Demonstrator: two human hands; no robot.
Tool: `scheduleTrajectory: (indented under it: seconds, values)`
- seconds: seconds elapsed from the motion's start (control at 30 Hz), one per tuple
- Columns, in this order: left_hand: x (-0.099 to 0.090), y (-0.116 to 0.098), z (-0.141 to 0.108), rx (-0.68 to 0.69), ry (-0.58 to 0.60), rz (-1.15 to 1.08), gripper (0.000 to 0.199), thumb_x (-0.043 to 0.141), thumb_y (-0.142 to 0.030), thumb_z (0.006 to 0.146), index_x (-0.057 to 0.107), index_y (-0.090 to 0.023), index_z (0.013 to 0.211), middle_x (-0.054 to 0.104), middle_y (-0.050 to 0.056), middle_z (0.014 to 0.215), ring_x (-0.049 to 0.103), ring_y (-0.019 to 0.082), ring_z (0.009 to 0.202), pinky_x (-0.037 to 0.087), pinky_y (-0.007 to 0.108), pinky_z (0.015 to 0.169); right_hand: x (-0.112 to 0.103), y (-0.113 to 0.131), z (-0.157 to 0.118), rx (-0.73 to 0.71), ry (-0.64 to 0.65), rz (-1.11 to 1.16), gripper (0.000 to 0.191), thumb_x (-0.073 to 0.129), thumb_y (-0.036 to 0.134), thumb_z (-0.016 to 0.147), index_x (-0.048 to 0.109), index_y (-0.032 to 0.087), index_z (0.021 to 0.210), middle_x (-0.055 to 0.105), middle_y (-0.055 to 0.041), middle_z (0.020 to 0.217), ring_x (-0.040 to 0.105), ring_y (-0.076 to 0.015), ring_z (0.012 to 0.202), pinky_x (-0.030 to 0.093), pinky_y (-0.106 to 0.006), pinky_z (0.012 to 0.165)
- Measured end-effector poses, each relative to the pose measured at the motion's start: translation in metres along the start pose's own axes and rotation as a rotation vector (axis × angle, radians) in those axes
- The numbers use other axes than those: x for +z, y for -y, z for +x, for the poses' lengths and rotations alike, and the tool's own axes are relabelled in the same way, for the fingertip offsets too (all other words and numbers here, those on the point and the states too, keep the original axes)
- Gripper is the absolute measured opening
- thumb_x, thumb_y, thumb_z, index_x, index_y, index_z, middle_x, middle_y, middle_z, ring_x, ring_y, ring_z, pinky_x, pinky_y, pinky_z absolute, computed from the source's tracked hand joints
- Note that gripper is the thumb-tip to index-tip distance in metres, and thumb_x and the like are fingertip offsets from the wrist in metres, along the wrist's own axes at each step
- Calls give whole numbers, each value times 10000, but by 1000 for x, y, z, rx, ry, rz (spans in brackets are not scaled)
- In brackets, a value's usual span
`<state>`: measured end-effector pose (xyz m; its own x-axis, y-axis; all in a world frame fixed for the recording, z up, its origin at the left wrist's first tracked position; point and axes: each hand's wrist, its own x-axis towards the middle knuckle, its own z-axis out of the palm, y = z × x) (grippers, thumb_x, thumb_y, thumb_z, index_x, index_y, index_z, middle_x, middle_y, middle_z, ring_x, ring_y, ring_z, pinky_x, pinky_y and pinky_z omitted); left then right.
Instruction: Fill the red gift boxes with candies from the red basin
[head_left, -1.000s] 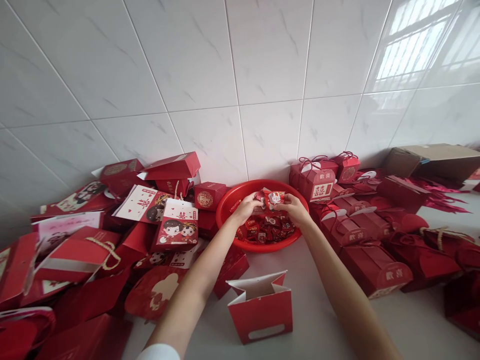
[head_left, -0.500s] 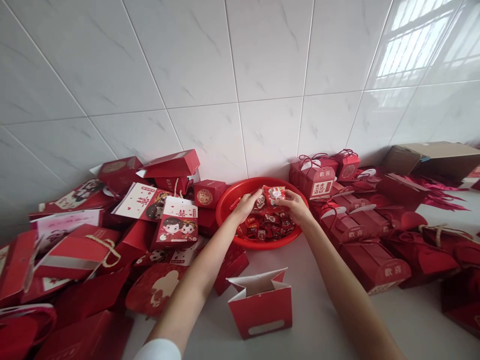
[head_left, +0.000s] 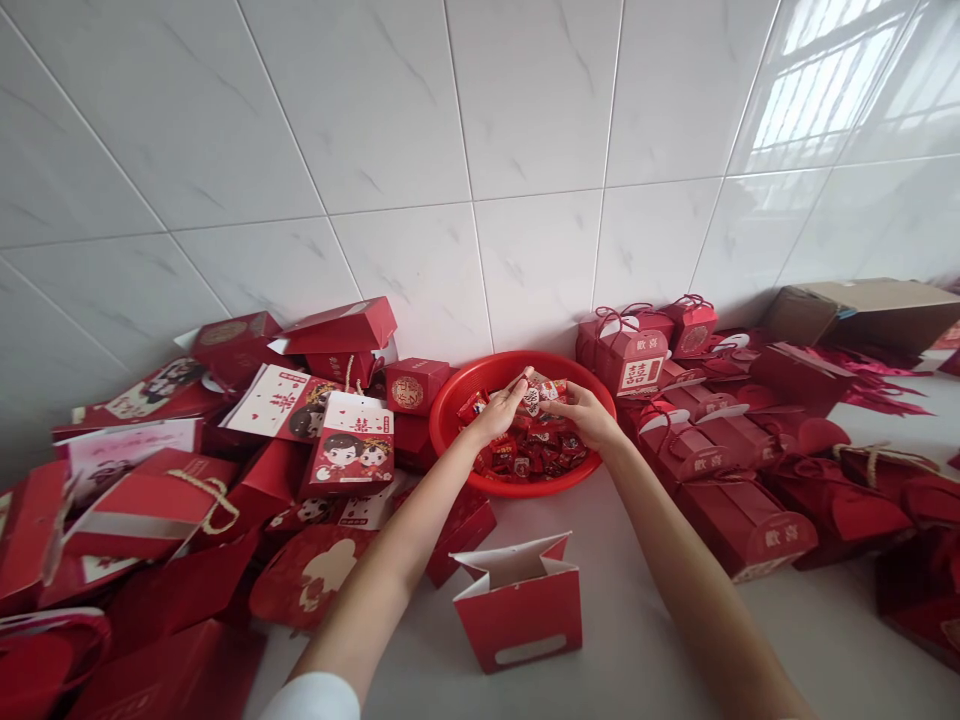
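Both my hands are over a red plastic basin (head_left: pixel 517 488) that holds many red-wrapped candies (head_left: pixel 536 455). My left hand (head_left: pixel 499 412) is closed on a clear-and-red candy packet (head_left: pixel 532 398) with dark lettering. My right hand (head_left: pixel 589 415) pinches a red-and-white candy packet (head_left: pixel 553 391) right beside it, so the two packets almost touch. In front of the basin, between my forearms, an open red paper gift box (head_left: pixel 519 615) stands upright with its top gaping; its inside is mostly hidden.
On the left lies a heap of red gift boxes (head_left: pixel 157 500), some printed with cartoon couples. To the right stand closed red boxes (head_left: pixel 742 520) with cord handles. A brown cardboard box (head_left: pixel 862 310) sits farther right against the white tiled wall (head_left: pixel 405 120).
My left hand has shifted slightly right, with its packet raised closer to the one in my right hand. The right-hand packet has tilted and dropped a little. The gift box stays put.
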<state>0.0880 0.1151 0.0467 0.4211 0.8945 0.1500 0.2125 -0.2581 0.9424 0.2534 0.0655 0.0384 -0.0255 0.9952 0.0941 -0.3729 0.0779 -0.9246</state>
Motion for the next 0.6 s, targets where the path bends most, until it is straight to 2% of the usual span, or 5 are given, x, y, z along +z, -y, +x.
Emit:
scheduleTrajectory:
  seconds: [0.1,0.17,0.3,0.47,0.6]
  values:
    - [-3,5,3,-51,41,103,510,339,-497,1019,601,-236,1371,697,67,1306,643,244,1216,502,358,1016,-4,-2,3,-51,-114,4,442,909,297,500,703,199,879,765,-29,875,721,-228,810,597,-377,774]
    - [-8,9,6,-87,82,185,531,296,-474,1032,673,-174,1255,759,96,1121,705,257,1054,534,380,947,-7,-5,7,-70,-167,9,426,886,287,498,693,208,869,760,-14,852,715,-220,799,587,-372,784]
    - [-22,16,11,-131,201,389,332,521,-411,990,724,-150,965,744,77,1042,682,248,1038,516,414,975,-10,-7,11,-91,-239,7,410,855,225,450,678,210,819,741,9,783,696,-208,763,566,-355,785]
    - [-35,27,9,-207,420,585,253,642,-387,950,696,-140,961,722,47,995,686,203,942,552,420,904,-6,-5,9,-78,-241,0,373,830,234,451,671,202,787,748,-10,789,689,-225,759,560,-365,753]
    - [-37,34,4,-220,464,653,175,736,-304,863,710,-153,950,732,49,963,691,196,901,558,386,864,-3,-3,7,-76,-236,-10,376,828,231,449,671,204,789,744,-2,785,684,-213,751,557,-353,748]
